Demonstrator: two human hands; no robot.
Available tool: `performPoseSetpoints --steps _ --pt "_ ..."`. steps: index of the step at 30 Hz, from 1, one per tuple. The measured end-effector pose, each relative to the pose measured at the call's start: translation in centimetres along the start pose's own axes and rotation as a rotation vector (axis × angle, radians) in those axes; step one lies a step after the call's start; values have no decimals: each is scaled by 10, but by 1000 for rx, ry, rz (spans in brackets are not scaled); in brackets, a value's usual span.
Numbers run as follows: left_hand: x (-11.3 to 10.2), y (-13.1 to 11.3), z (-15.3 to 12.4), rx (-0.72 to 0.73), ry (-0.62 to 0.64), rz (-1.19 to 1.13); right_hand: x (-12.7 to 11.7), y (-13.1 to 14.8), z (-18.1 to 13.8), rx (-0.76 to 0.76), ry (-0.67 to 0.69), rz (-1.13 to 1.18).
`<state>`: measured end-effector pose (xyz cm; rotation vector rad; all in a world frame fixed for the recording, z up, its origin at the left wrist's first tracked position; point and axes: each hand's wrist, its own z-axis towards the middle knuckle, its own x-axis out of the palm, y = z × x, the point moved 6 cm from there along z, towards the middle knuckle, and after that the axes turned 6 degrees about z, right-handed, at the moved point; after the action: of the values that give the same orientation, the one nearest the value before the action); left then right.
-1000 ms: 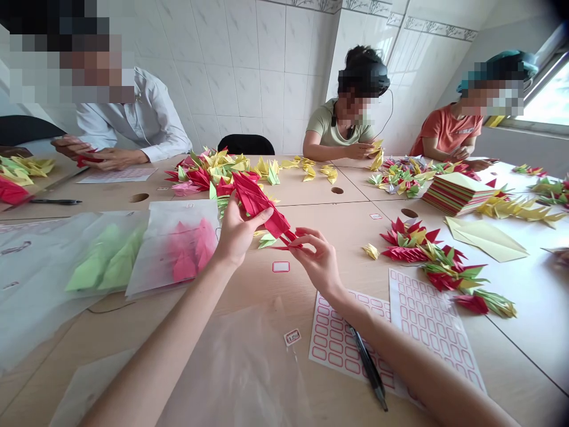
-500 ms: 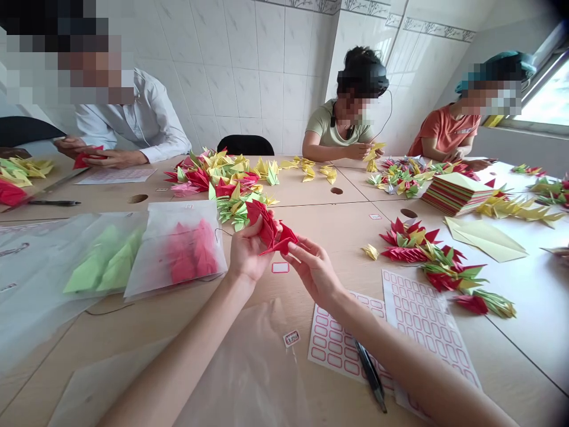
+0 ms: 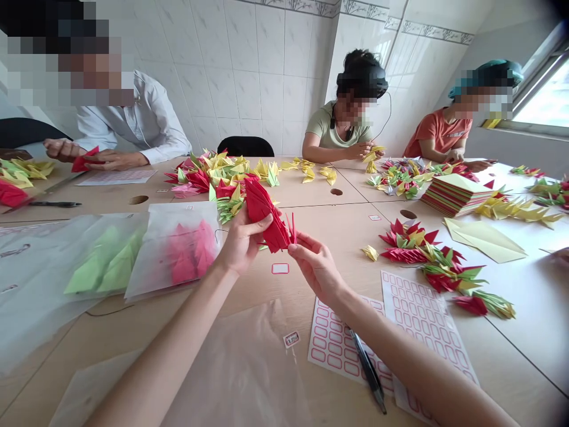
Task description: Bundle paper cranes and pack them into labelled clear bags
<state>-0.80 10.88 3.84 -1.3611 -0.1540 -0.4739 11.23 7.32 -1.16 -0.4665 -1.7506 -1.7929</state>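
A bundle of red folded paper cranes (image 3: pixel 265 210) is gripped in my left hand (image 3: pixel 240 242), its thumb pressed across the near side. My right hand (image 3: pixel 315 258) pinches the lower right end of the same bundle, where thin red points stick up. Below the hands, a blank red-edged label (image 3: pixel 280 268) lies on the table. Nearer to me is a clear plastic bag (image 3: pixel 249 356) bearing a written label (image 3: pixel 291 339). Under my right forearm lie label sheets (image 3: pixel 335 338) with a pen (image 3: pixel 368 370) across them.
Bags with green (image 3: pixel 105 258) and pink folded paper (image 3: pixel 192 252) lie at left. A colourful crane pile (image 3: pixel 222 172) sits beyond my hands. At right are more cranes (image 3: pixel 411 240) and a paper stack (image 3: pixel 457 194). Three people sit across the table.
The red bundle has turned and now shows its long side. My left hand has shifted slightly left, and the thin red points now stand upright beside my right fingers.
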Motion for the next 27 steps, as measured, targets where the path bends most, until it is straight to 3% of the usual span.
performPoseSetpoints --steps 7,12,15,18,21,27 --pt "-7 -26 5 108 16 173 -4 -1 0 -52 -15 -144" --pt "-19 -18 9 73 -126 125 4 -4 -3 -31 67 -307" --pt "-27 -11 12 6 -185 89 4 -2 -3 -135 57 -440" --pt "-29 -9 11 -50 -192 106 -1 -1 -2 -210 21 -501" --pt "-24 -10 10 -57 -153 176 -8 -5 0 -177 -28 -526" --pt "-21 -20 8 149 -233 341 -11 -6 -2 -107 -65 -653"
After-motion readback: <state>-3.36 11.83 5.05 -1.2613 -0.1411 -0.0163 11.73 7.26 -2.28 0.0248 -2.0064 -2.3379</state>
